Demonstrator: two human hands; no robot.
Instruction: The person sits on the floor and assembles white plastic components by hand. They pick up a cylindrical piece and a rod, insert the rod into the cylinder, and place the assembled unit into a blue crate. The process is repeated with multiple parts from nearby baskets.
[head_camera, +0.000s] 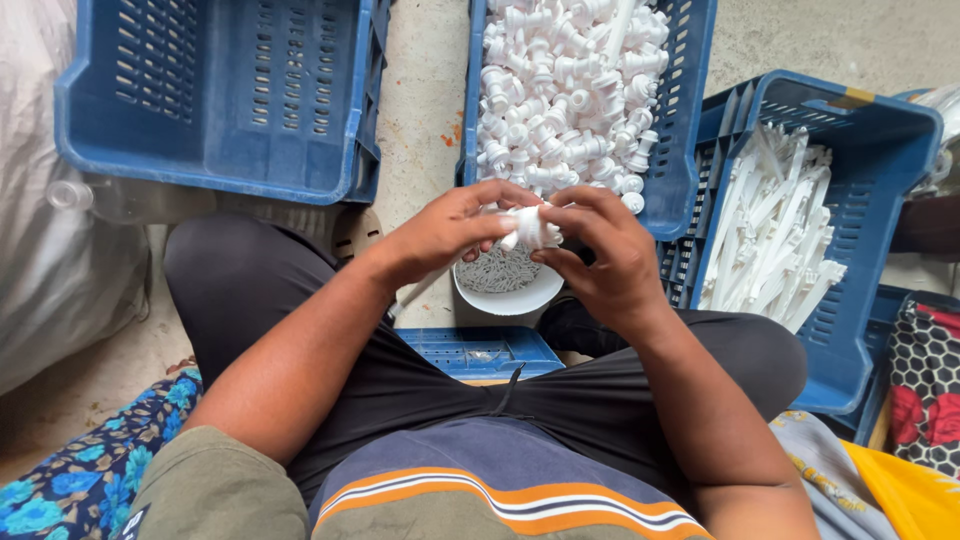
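Note:
Both my hands meet over a white bowl (520, 297) of small pale pins. My left hand (450, 228) and my right hand (600, 250) pinch the same small white plastic fitting (530, 228) between their fingertips. Just beyond them a blue crate (685, 120) is heaped with several similar white fittings (565, 90). To the right, a second blue crate (870, 150) is tilted and holds long white plastic strips (775, 240).
An upturned blue crate (215, 90) sits at the far left. A small blue crate (480, 350) lies between my knees. A grey sack (45, 250) is at the left, patterned cloths at both lower corners. The floor is bare concrete.

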